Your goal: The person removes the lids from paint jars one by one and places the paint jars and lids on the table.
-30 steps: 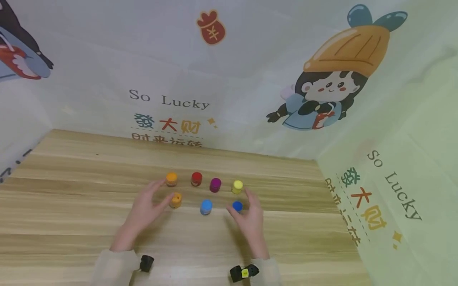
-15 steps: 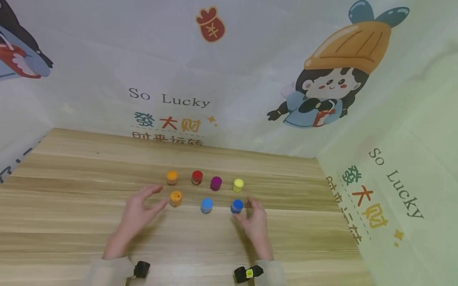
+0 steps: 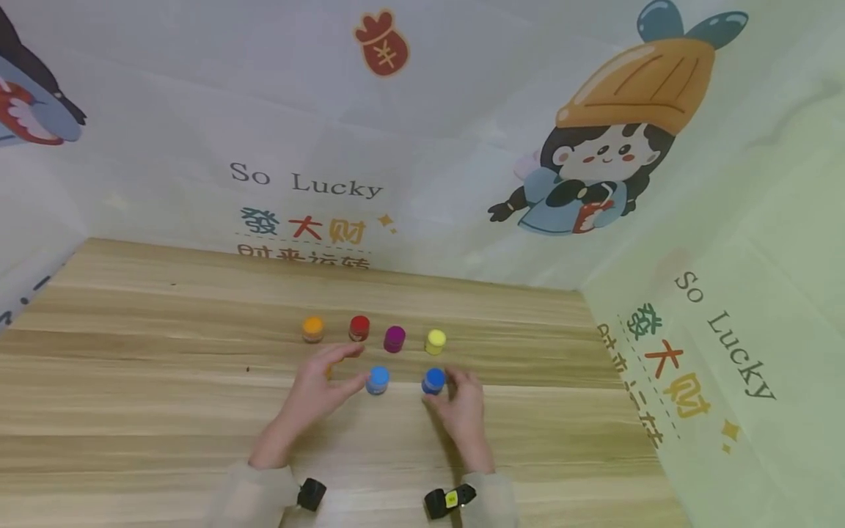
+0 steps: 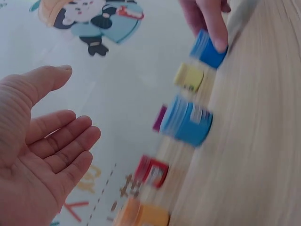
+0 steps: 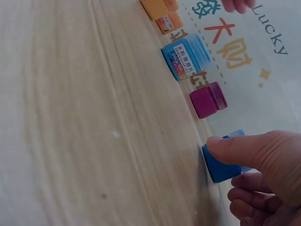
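Below centre of the head frame, the dark blue jar (image 3: 433, 380) is being pinched by the right hand (image 3: 465, 412) while the light blue jar (image 3: 378, 380) is being flanked by the left hand (image 3: 317, 387), grip spread, jar-grasping seemingly being carried out and left-hand closure probably being called for.

Our arms (image 3: 269, 442) reach forward, wrists (image 3: 480, 456) apart; our left hand (image 3: 320, 389) is loose, its thumb (image 4: 49, 81) spread well away from its gently bent fingers (image 4: 77, 146); our right hand (image 3: 465, 411) pinches, thumb (image 5: 240, 149) and fingers (image 5: 256, 197) curved toward each other.
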`<control>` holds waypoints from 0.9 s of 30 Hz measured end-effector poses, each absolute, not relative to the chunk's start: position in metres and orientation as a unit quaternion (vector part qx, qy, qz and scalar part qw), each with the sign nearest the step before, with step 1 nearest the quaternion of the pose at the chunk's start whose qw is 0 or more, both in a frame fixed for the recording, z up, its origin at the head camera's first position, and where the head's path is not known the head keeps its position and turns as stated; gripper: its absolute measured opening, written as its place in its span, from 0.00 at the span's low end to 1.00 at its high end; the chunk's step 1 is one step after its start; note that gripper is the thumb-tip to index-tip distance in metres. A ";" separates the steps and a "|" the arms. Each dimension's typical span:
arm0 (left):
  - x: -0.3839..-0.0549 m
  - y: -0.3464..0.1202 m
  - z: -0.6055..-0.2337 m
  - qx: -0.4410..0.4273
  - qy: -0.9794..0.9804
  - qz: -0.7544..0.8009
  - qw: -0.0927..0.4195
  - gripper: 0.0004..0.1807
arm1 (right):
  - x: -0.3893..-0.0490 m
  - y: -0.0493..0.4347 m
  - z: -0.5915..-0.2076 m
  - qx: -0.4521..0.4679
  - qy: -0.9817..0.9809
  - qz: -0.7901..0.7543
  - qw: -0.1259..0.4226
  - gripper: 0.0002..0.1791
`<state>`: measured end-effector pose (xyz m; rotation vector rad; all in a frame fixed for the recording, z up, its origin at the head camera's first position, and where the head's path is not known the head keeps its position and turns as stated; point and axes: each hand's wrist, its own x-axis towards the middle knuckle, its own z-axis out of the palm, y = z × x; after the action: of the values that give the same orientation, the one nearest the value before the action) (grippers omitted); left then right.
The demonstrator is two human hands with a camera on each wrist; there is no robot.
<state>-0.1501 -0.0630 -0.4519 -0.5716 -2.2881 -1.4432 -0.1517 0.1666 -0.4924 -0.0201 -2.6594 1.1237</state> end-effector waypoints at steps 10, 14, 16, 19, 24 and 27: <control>-0.154 -0.031 -0.450 -0.233 -0.807 -0.526 0.136 0.24 | -0.156 0.163 -0.495 -0.005 -0.919 0.373 0.131 0.19; -0.154 -0.026 -0.452 -0.234 -0.807 -0.525 0.136 0.24 | -0.157 0.162 -0.496 -0.005 -0.922 0.364 0.135 0.16; -0.154 -0.025 -0.452 -0.234 -0.808 -0.523 0.138 0.24 | -0.157 0.161 -0.495 -0.007 -0.923 0.361 0.134 0.16; -0.154 -0.025 -0.451 -0.235 -0.808 -0.523 0.136 0.24 | -0.155 0.158 -0.489 0.000 -0.923 0.361 0.133 0.16; -0.158 -0.025 -0.443 -0.248 -0.804 -0.525 0.133 0.24 | -0.149 0.149 -0.467 0.035 -0.913 0.379 0.145 0.14; -0.162 -0.026 -0.437 -0.262 -0.795 -0.530 0.134 0.24 | -0.148 0.143 -0.450 0.058 -0.904 0.393 0.158 0.14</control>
<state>-0.1617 -0.0263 -0.4366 -0.7581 -2.3054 -1.5359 -0.1480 0.1429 -0.4501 0.1670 -2.5856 1.1225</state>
